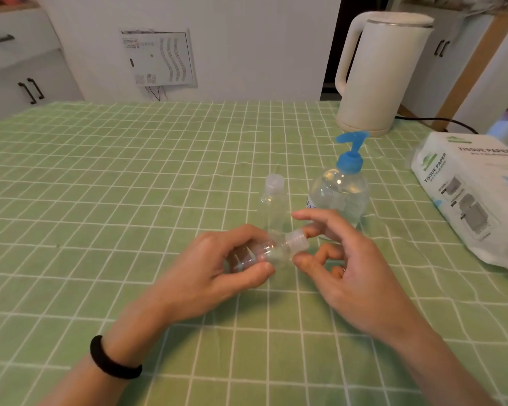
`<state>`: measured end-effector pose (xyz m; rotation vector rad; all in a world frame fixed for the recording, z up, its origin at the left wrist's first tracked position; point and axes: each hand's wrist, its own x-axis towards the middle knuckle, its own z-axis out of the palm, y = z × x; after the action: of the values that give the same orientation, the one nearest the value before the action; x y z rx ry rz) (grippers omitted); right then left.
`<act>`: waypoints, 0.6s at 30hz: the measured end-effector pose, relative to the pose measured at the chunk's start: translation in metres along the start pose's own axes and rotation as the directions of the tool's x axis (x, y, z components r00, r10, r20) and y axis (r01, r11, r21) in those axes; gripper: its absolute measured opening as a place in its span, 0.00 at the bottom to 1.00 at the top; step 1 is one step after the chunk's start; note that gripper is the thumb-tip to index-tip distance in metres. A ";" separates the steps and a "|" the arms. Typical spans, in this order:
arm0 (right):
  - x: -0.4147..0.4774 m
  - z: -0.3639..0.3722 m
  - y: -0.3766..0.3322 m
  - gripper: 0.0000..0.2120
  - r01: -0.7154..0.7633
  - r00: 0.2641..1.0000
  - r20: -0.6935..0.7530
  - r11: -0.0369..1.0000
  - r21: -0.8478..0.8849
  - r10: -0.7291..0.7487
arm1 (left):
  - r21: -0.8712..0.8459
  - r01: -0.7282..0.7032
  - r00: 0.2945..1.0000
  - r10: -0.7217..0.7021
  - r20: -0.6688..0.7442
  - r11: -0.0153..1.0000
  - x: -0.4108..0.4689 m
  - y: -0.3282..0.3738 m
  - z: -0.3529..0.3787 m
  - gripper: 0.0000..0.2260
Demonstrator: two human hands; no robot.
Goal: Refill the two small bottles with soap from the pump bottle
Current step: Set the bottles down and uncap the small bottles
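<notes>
Bottle [255, 253] lies sideways in left hand [217, 268], gripped round its body, cap [296, 244] pointing at right hand [343, 259]. Right thumb & fingertip pinch cap; unscrewing prob. next.

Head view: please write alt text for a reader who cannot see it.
The left hand holds a small clear bottle sideways while the right hand pinches its cap. Behind them stand a second small bottle, capped, and a blue-topped pump bottle on a green checked tablecloth.
</notes>
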<state>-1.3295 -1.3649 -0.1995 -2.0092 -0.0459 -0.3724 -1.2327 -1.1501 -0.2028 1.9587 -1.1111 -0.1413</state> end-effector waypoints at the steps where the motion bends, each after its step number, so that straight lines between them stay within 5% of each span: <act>1: 0.000 -0.001 0.000 0.24 -0.002 1.000 0.005 1.000 -0.017 0.002 | -0.008 0.006 1.000 -0.006 -0.007 1.000 0.000 -0.001 -0.001 0.11; 5: -0.003 -0.004 -0.002 0.23 -0.014 0.999 0.030 0.997 0.072 0.011 | -0.017 0.020 1.000 -0.020 -0.005 1.000 0.000 0.001 -0.001 0.12; 10: -0.001 0.002 -0.003 0.08 0.092 0.995 -0.021 0.996 -0.014 -0.093 | 0.005 0.020 0.999 -0.020 0.025 1.000 0.000 0.001 0.001 0.13; 13: -0.001 -0.005 -0.004 0.09 0.124 0.989 -0.082 0.992 0.005 -0.123 | -0.030 -0.005 1.000 0.005 0.000 1.000 -0.001 -0.002 0.000 0.12; 16: 0.002 -0.019 -0.005 0.09 0.153 0.938 -0.321 0.987 0.041 -0.132 | -0.185 -0.084 0.980 0.048 -0.193 0.979 0.000 -0.005 -0.002 0.11; 18: 0.005 -0.032 -0.001 0.07 0.161 0.820 -0.560 0.987 0.029 -0.117 | -0.306 -0.148 0.933 0.030 -0.360 0.940 0.002 -0.011 -0.007 0.12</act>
<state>-1.3329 -1.3929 -0.1842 -1.7557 0.1589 -1.0278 -1.2210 -1.1446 -0.2058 1.5552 -0.8750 0.0692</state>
